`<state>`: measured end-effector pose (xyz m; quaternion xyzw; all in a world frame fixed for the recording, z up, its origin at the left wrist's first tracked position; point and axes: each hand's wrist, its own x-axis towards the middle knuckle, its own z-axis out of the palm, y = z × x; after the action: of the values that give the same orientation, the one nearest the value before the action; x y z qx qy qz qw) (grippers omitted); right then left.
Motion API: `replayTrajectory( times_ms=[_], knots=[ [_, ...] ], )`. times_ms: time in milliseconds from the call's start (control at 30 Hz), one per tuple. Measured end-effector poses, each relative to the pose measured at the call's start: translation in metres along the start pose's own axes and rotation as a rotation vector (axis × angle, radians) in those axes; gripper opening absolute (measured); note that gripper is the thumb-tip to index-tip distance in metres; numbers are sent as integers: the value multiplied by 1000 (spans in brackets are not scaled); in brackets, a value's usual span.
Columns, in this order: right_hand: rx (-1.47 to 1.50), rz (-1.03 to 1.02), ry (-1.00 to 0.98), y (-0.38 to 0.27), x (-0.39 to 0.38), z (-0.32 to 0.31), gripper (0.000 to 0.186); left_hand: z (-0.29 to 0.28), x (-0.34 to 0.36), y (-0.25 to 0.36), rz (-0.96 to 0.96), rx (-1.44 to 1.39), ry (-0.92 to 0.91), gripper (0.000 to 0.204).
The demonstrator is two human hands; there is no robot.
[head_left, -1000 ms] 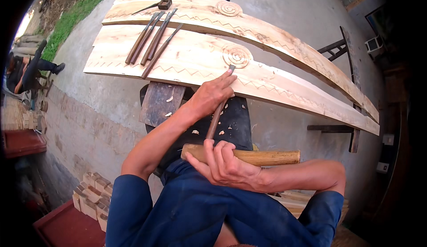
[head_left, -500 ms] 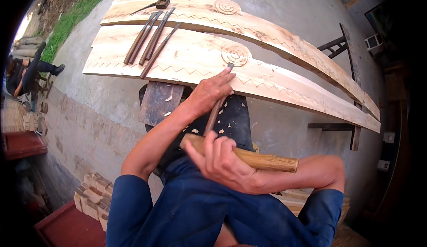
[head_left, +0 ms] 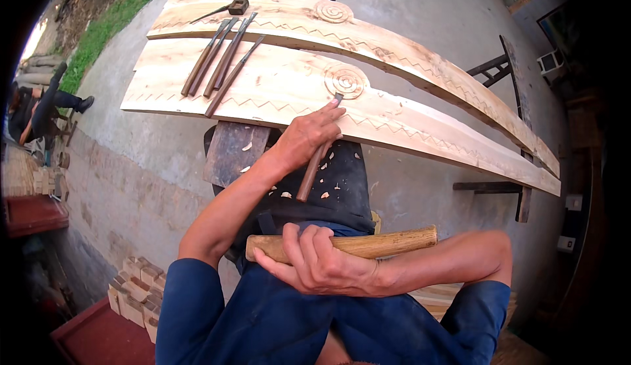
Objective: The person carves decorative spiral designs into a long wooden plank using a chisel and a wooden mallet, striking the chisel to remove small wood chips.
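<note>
My left hand (head_left: 307,135) is closed round a wood-handled chisel (head_left: 309,177). The chisel's metal tip meets the lower rim of a carved spiral disc (head_left: 344,81) on the nearer wooden board (head_left: 190,62). A zigzag line is cut along this board. Close to my body, my right hand (head_left: 322,263) grips a wooden mallet (head_left: 388,241), lying crosswise with its end toward the right. A gap separates the mallet from the chisel's handle end. Several more chisels (head_left: 217,59) lie side by side on the left part of the board.
Behind lies a second carved board (head_left: 407,49) with an ink-line tool (head_left: 238,6) on it. Dark trestles (head_left: 493,186) support the boards. Wood chips dot the black cloth (head_left: 338,181) over my lap. Stacked wood blocks (head_left: 135,289) stand lower left; another person (head_left: 39,105) sits far left.
My right hand and the mallet have drawn back toward my body, away from the chisel's handle end. My left hand and the chisel stay nearly in place.
</note>
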<state>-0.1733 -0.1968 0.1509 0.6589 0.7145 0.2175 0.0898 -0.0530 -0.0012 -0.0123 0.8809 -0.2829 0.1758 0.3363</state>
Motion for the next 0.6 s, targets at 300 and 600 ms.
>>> replayTrajectory(
  times_ms=[300,600],
  knots=[
    [-60,50,-119,5,3,-1,55,-1,2,1,3,-5,26,12],
    [-15,43,-103,9,2,-4,56,1,5,-1,-3,-35,46,15]
  ],
)
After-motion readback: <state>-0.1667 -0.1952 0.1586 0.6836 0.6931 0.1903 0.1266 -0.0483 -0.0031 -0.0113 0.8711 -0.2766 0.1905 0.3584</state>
